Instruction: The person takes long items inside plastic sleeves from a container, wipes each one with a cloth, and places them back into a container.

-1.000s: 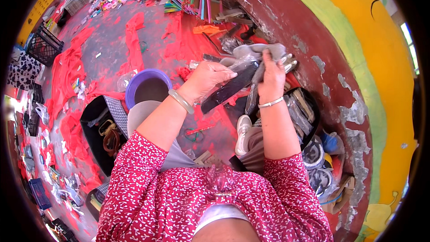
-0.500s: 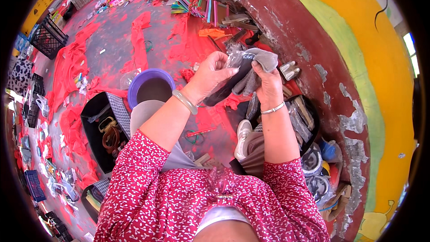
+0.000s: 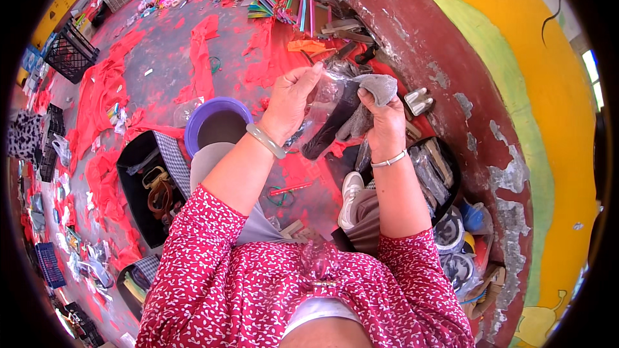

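In front of me, my left hand [image 3: 289,102] pinches the edge of a clear plastic bag [image 3: 322,102] between thumb and fingers. Against the bag lies a long, dark, rounded piece [image 3: 331,127], slanting down towards the left; I cannot tell its kind, or whether it is inside. A grey cloth [image 3: 380,87] is gripped in my right hand [image 3: 387,125], thumb on top, with folds hanging beside the dark piece.
Left of my knee stands a purple bucket [image 3: 196,130] beside a black box [image 3: 132,203] holding belts. At right, a black container [image 3: 459,177] holds wrapped items near the peeling red wall [image 3: 445,71]. Red cloth [image 3: 103,106] and litter cover the floor; a black crate [image 3: 71,53] stands far left.
My left hand has moved up and slightly left, drawing the clear plastic out from the dark piece. My right hand stays nearly in place, still gripping the grey cloth.
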Demonstrator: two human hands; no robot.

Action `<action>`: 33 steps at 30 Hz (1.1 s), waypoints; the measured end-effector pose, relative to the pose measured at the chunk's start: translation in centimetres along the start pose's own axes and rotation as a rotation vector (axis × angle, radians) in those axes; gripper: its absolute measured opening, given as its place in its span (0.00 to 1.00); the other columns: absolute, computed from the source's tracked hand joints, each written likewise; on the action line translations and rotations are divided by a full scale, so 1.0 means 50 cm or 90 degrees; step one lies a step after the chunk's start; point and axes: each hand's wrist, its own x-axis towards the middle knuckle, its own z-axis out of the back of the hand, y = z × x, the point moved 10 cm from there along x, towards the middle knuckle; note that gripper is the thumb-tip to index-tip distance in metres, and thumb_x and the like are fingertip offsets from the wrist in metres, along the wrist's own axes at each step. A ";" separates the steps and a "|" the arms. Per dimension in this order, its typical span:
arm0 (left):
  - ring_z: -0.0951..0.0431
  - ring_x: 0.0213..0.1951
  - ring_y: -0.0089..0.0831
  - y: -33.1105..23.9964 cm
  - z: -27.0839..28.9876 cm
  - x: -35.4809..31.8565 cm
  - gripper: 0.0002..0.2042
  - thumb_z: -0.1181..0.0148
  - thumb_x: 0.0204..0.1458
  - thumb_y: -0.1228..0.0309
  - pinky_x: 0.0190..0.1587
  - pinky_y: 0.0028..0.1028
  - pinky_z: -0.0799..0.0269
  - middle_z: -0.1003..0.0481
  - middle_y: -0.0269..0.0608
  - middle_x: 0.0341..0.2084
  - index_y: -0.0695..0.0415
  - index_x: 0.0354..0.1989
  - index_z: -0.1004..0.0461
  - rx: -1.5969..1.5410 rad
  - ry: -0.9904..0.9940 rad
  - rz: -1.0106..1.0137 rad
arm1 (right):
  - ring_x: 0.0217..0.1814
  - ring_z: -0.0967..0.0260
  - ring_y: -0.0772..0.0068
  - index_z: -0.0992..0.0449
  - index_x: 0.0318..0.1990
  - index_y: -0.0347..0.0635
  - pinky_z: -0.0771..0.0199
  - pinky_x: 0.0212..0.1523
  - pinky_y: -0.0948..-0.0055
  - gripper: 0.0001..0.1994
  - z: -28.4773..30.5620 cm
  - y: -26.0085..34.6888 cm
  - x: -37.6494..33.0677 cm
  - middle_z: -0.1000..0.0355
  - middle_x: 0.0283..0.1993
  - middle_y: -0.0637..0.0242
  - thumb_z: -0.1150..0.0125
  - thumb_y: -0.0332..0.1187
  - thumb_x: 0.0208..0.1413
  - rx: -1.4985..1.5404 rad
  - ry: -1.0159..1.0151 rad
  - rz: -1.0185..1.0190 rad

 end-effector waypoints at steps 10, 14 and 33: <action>0.33 0.25 0.13 0.050 -0.054 -0.022 0.08 0.37 0.45 0.76 0.28 0.15 0.38 0.29 0.25 0.26 0.59 0.35 0.26 0.130 0.115 0.127 | 0.40 0.31 0.75 0.28 0.41 0.40 0.31 0.43 0.72 0.08 0.040 -0.001 0.025 0.28 0.39 0.68 0.45 0.28 0.55 0.114 -0.065 -0.061; 0.29 0.29 0.16 0.033 -0.039 -0.014 0.11 0.41 0.45 0.81 0.33 0.16 0.34 0.26 0.29 0.29 0.61 0.39 0.26 0.061 0.081 0.129 | 0.47 0.31 0.61 0.34 0.50 0.34 0.30 0.48 0.62 0.22 0.081 0.072 0.041 0.31 0.46 0.58 0.59 0.46 0.61 0.179 -0.006 -0.075; 0.30 0.41 0.19 0.102 -0.050 -0.003 0.13 0.44 0.43 0.83 0.45 0.22 0.33 0.26 0.34 0.36 0.65 0.41 0.29 0.245 0.225 0.072 | 0.36 0.28 0.56 0.32 0.45 0.39 0.30 0.37 0.67 0.16 -0.084 0.091 -0.042 0.28 0.32 0.54 0.46 0.26 0.44 -0.700 0.113 0.360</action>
